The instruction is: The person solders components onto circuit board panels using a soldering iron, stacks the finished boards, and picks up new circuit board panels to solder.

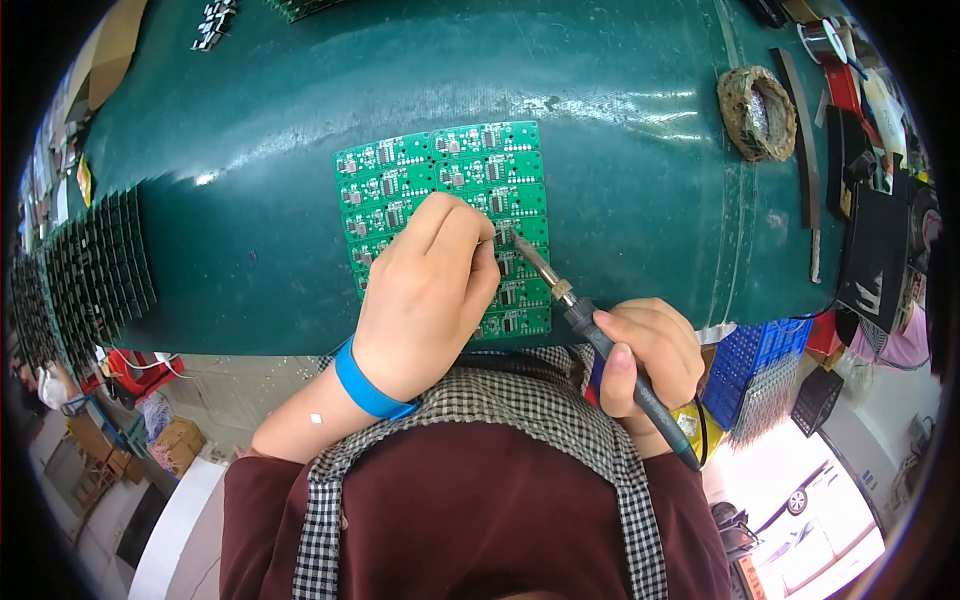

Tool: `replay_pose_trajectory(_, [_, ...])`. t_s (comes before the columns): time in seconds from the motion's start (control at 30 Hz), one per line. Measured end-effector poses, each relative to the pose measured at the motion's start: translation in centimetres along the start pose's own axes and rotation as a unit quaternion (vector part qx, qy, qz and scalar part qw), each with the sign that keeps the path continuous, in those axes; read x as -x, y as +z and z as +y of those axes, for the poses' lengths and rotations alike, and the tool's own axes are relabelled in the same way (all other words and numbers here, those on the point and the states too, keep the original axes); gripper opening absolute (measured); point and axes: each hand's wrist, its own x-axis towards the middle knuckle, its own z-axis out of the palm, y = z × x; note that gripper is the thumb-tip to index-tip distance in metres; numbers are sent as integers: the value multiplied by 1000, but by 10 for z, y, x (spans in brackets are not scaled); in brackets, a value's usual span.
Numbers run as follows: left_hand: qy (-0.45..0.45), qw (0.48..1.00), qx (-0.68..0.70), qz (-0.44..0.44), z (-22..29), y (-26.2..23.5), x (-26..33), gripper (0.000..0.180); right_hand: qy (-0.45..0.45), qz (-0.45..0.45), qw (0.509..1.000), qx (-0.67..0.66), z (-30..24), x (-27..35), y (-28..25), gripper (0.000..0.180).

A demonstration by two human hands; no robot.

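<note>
Nearest the camera is the person's own chest, in a dark red top under a black-and-white checked apron [480, 420] whose straps run up toward the counter [250, 260], a dark green surface that fills the upper picture.

Far left on the counter stand dense rows of dark circuit boards [95, 265], well apart from the work. Next comes the left forearm with a blue wristband [365, 385]. The left hand [425, 290] lies on a panel of green circuit boards [440, 175], fingers curled with thumb and forefinger pinched together; something thin seems to be held at the fingertips, but I cannot tell what it is.

Just right of those fingertips, the metal tip of a soldering iron [600, 345] meets the panel near its right-hand column of boards. The iron's long axis runs on a slant, from the tip at upper left down to the handle at lower right. The right hand [650, 365] is closed around the dark handle, thumb laid along it, off the near edge of the counter.

So the joint being worked lies ahead of both hands, between them, the left hand nearer to it, the right reaching it through the iron's length.

Further right sit a round tip-cleaning sponge holder [757, 112], a spool of solder [825, 40], and, below the counter edge, blue plastic crates [760, 355].
</note>
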Motion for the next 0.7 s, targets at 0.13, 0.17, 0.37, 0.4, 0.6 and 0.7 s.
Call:
replay_pose_trajectory(0.13, [7, 1000, -5, -5, -1, 1, 0, 14, -2, 0, 1000, -1, 0, 1, 1, 13])
replay_pose_trajectory(0.17, [10, 1000, -6, -6, -1, 1, 1, 14, -2, 0, 1000, -1, 0, 1, 1, 13])
replay_pose_trajectory(0.37, [26, 998, -32, 49, -3, 8, 5, 13, 4, 3, 1000, -5, -4, 7, 2, 13])
replay_pose_trajectory(0.4, [27, 998, -32, 49, -3, 7, 6, 13, 3, 0, 1000, -2, -5, 8, 2, 13])
replay_pose_trajectory(0.6, [15, 999, -24, 21, 1, 0, 12, 15, -4, 29, 1000, 5, -6, 15, -4, 14])
replay_pose_trajectory(0.7, [5, 1000, -4, 15, 2, 0, 15, 16, -8, 24, 1000, -1, -8, 16, -3, 14])
